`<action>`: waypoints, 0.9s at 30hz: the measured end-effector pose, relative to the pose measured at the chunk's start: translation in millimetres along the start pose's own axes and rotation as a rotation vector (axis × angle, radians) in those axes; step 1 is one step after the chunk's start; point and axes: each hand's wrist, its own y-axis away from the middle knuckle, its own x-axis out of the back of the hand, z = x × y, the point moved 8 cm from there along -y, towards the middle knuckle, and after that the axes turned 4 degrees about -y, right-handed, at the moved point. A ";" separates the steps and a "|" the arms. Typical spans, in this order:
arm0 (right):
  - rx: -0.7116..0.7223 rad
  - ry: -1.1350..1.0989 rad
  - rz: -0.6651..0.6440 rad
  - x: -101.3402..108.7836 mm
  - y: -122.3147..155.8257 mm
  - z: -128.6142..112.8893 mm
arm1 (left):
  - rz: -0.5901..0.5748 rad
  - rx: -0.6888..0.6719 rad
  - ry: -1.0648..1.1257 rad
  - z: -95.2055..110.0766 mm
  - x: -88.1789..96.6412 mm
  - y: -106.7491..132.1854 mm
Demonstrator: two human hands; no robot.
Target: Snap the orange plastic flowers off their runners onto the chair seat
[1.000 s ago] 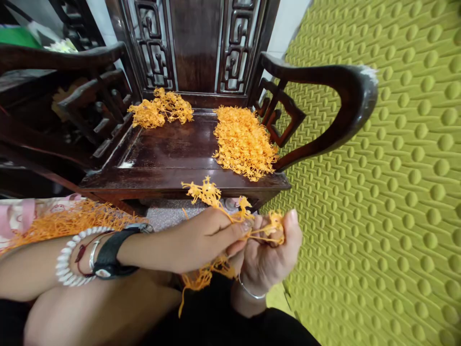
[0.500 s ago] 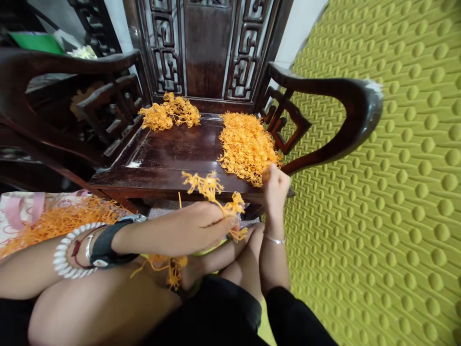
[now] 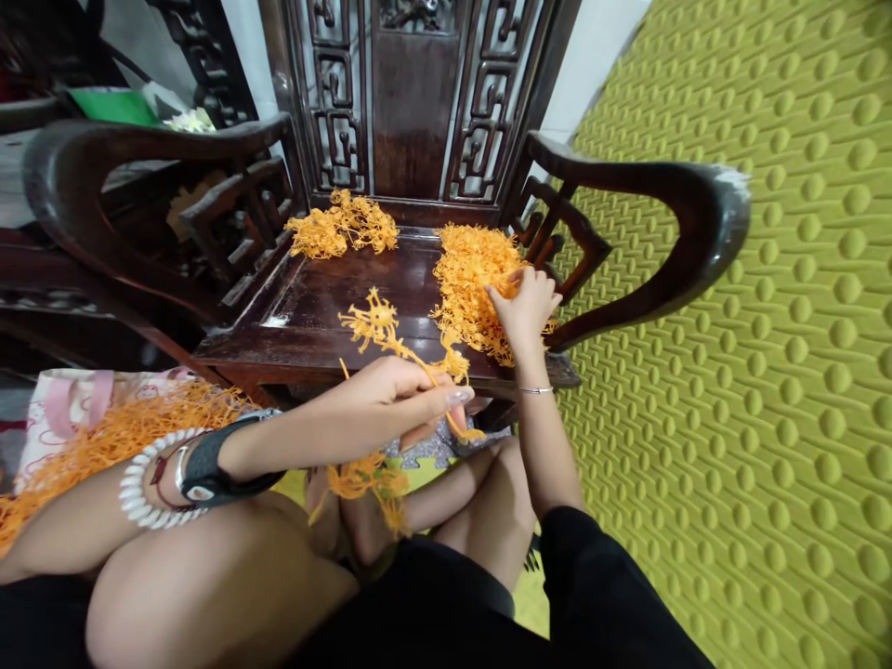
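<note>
Chair stood before a seated person's bare legs

A left hand, just in front of the chair's front edge, pinched an orange strand between thumb and fingers, its frilled, knotted ends sticking up toward the seat. More orange fringe dangled below that hand, blurred and perhaps part of the same strand. A right hand was spread, thumb well away from the fingers, over the larger orange pile on the chair's right side, beside the armrest; whether its fingertips touched the pile could not be told. A smaller orange pile lay at the chair's back left corner. Left of the chair's front, a heap of loose orange threads lay against a pale bag with pink handles. Yellow-green bumpy padding filled the space to the chair's right.
</note>
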 end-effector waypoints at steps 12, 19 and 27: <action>0.160 -0.244 0.043 0.6 17.6 -11.1 | 0.093 -0.047 -0.183 9.7 11.5 6.8; 0.137 -1.202 -0.185 47.1 73.3 -42.7 | 0.097 -0.023 -0.197 -0.8 8.9 6.4; 0.211 -1.318 -0.450 69.4 147.8 -86.7 | 0.055 -0.106 -0.251 -15.1 -10.4 -4.4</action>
